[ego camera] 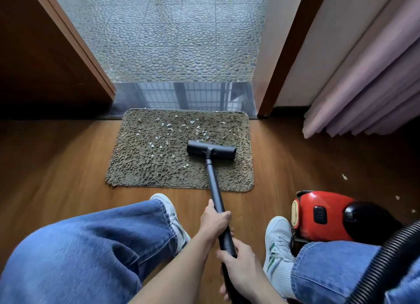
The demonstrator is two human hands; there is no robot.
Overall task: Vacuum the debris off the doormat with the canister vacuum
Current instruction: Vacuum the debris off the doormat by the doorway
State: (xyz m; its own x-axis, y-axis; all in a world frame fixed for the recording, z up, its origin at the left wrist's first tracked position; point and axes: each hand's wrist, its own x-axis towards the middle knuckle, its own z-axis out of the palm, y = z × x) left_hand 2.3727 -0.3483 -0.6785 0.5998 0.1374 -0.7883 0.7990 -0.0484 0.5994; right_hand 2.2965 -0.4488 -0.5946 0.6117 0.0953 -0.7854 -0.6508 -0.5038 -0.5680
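Shaggy grey-brown rectangular doormat [159, 163]: lies flat on the brown wood-plank floor [56, 167] at picture centre, its far edge touching a polished grey stone threshold [181, 96] at 12 o'clock. Pale flake debris [169, 125]: scattered mostly over the mat's far half, from 10 to 1 o'clock of the mat's middle, with a few bits nearer the front edge. Black T-shaped vacuum floor head [211, 150]: rests on the mat's right half, at 3 o'clock of the mat's middle, just on the near side of the debris. Black straight wand [214, 185]: runs from the head toward 6 o'clock, across the mat's near edge. Left hand [214, 220]: grips the wand, fingers curled round the tube, thumb lying along it. Right hand [238, 265]: grips the wand's lower end just below the left, fingers wrapped round it. Red rounded canister vacuum [322, 215]: on the floor at 4 o'clock of the mat, beside a white sneaker with green stripes [278, 247]. Black ribbed hose [381, 265]: curves across the lower right corner over a blue denim trouser leg. Stray pale flakes [344, 177]: on the floor at 3 o'clock of the canister. Mauve pleated curtain [368, 88]: hangs at 2 o'clock. Grey pebble paving [177, 35]: beyond the threshold.
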